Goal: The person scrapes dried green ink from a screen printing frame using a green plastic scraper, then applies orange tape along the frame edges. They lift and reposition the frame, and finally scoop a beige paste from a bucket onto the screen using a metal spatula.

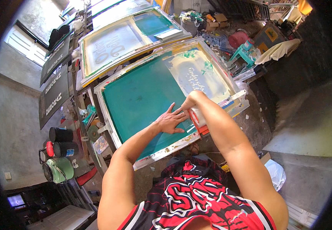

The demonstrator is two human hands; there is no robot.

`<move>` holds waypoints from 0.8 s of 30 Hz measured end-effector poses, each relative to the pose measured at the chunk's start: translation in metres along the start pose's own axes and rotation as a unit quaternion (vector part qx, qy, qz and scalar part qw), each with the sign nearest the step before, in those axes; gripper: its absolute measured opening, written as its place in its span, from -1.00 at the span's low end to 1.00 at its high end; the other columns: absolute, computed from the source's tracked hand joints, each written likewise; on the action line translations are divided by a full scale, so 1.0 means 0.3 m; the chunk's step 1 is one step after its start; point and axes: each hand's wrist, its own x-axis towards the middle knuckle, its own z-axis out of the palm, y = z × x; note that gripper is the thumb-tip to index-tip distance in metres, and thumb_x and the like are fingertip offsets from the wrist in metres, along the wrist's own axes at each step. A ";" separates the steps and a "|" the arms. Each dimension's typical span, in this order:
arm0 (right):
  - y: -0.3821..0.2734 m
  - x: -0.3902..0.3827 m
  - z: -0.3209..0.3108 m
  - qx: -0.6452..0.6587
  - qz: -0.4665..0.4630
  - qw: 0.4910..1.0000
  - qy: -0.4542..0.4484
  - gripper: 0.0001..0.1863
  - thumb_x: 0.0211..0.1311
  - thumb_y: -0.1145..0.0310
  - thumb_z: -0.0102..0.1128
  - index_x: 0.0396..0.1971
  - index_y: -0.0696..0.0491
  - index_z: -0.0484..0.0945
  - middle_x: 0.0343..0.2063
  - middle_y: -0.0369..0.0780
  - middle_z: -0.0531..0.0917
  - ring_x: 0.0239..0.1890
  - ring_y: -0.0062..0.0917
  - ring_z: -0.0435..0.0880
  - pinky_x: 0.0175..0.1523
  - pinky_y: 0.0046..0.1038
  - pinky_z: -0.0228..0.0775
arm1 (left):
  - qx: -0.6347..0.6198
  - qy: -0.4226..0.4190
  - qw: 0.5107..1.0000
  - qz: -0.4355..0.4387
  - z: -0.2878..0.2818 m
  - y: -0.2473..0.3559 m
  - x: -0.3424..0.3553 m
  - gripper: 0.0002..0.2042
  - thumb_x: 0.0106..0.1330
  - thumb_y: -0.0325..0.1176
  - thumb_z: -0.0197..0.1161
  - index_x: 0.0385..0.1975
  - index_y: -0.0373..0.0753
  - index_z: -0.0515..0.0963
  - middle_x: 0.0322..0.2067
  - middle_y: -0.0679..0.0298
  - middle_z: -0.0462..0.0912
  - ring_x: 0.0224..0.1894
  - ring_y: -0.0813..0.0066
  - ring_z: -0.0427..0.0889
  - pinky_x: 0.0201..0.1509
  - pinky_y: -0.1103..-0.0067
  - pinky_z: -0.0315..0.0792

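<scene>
A wide silk-screen frame [105, 111] with pale, paint-stained edges lies in front of me, most of its mesh a flat green panel [143, 96]. My left hand [170, 120] rests on the lower right of this panel, fingers spread. Just right of it, my right hand [191, 100] is bent down with its fingers curled near the left fingertips. What those fingers hold, if anything, is hidden. Beside the right wrist lies a whitish, see-through bundle [198, 117] on a red-orange piece [204, 129], at the frame's near edge.
Beyond is a second screen frame [112, 44] with grey and green areas. Dark lettered panels [53, 90] lean at the left, above black tubs [61, 134] and a pale green container [61, 170]. A turquoise stool [243, 53] stands among clutter at the far right.
</scene>
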 end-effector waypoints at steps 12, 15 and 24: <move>0.276 -0.309 -0.013 0.064 -0.080 0.981 0.167 -0.59 -0.16 0.08 0.37 -0.34 0.06 0.80 -0.29 -0.11 0.80 -0.34 -0.30 0.76 -0.20 -0.30 0.57 | -0.086 0.069 0.989 0.098 0.045 0.048 0.044 -0.44 0.02 -0.39 0.29 0.16 -0.15 0.57 0.29 0.19 0.53 0.44 0.16 0.35 0.59 0.11 0.06; 0.302 -0.336 0.016 0.052 -0.097 0.974 0.197 -0.56 -0.23 0.06 0.37 -0.37 0.08 0.80 -0.33 -0.09 0.80 -0.36 -0.28 0.75 -0.21 -0.31 0.56 | -0.100 0.168 0.981 -0.019 0.045 0.078 0.083 -0.71 0.16 -0.34 0.35 -0.09 -0.16 0.62 -0.13 0.20 0.61 0.04 0.19 0.55 0.16 0.27 0.35; 0.373 -0.373 0.086 0.063 -0.134 0.956 0.254 -0.45 -0.24 0.00 0.40 -0.36 0.19 0.79 -0.34 0.01 0.79 -0.31 -0.21 0.77 -0.14 -0.29 0.58 | -0.118 0.120 0.986 -0.021 0.025 0.135 0.114 -0.74 0.27 -0.13 0.40 -0.17 -0.12 0.61 -0.22 0.23 0.57 -0.03 0.21 0.55 0.01 0.26 0.34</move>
